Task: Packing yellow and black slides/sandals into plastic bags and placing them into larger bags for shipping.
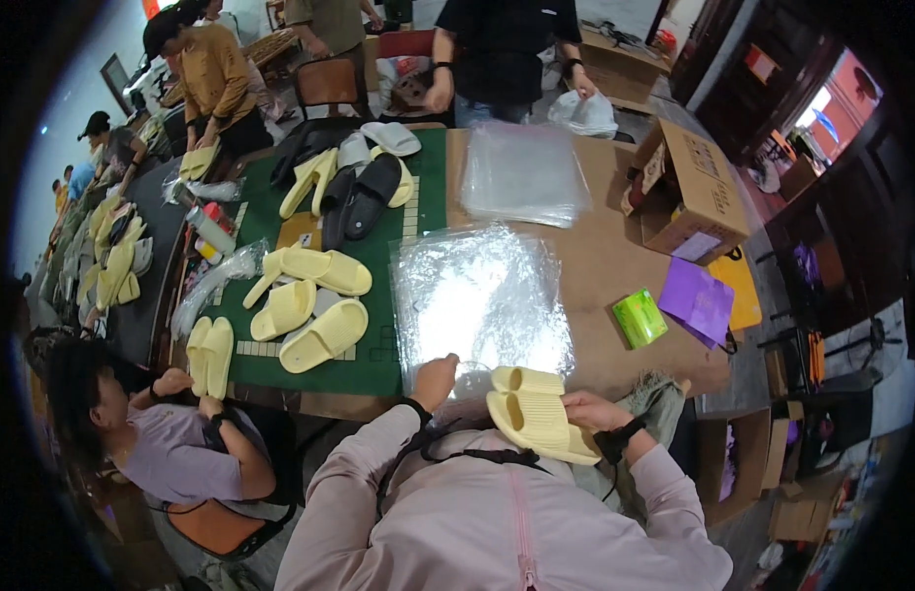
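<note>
In my right hand (589, 410) is a pair of pale yellow slippers (532, 412), one laid against the other, above the near table edge. The fingers close on the slippers' right side. My left hand (437, 382) is closed, pinching at the near edge of a clear plastic bag (477, 295). That bag lies with others in a shiny stack straight ahead of me. Beyond it sits a second stack of clear bags (524, 172). Several loose yellow slippers (324, 335) rest on the green mat (378, 379) to the left, with black slippers (372, 197) and grey ones behind them.
A green tissue pack (640, 318), a purple bag (696, 300) and an open cardboard box (692, 192) occupy the table's right side. At my left, a seated co-worker holds yellow slippers (211, 355). Another person stands across the table. More cardboard boxes (730, 463) are at lower right.
</note>
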Tool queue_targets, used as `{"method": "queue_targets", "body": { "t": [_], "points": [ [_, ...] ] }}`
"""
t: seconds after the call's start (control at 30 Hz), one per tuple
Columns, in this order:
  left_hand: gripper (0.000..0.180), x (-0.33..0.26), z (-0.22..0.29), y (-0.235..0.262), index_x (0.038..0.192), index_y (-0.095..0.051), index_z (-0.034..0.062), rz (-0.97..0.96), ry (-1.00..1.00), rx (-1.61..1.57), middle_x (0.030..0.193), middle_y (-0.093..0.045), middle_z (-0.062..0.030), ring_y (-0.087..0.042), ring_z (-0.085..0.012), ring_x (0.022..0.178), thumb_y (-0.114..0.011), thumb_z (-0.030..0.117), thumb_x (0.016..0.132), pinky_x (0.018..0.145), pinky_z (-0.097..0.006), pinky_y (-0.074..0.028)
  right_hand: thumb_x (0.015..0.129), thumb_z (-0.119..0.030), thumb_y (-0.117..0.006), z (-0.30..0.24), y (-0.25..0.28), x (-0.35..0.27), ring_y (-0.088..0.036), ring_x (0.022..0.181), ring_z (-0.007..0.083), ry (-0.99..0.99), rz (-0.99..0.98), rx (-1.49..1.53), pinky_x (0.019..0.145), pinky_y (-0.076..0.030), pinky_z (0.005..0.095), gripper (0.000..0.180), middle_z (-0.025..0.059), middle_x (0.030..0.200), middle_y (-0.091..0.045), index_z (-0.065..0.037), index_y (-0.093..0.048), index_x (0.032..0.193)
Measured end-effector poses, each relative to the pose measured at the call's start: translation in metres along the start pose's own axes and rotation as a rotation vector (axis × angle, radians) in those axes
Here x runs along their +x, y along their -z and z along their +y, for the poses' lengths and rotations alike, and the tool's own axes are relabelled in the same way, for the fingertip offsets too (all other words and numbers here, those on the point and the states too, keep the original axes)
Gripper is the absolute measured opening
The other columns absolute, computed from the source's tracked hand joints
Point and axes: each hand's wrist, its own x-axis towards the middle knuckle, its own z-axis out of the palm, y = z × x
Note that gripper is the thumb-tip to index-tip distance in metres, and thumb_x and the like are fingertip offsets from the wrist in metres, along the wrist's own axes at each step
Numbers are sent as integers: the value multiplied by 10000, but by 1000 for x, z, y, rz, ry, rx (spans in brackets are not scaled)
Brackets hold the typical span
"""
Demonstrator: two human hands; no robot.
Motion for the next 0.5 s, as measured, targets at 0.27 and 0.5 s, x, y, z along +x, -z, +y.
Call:
{"method": "queue_targets", "body": {
  "t": [0.27,0.5],
  "points": [
    [238,23,22,9,943,-582,41,59,-40,-80,770,-616,-189,-593,-363,716,-443,227,890,649,-430,-470,828,-5,-505,-7,-29,23,-553,954,101,50,-119,136,855,-418,228,316,52,1099,-592,39,-547,1138],
    [278,27,37,27,980,-626,20,113,-19,-257,914,-626,-184,-606,-340,814,-479,236,886,711,-385,-487,826,6,-501,-15,-33,23,-548,936,85,29,-139,25,846,-414,219,320,29,1076,-598,19,-552,1142]
  ]
}}
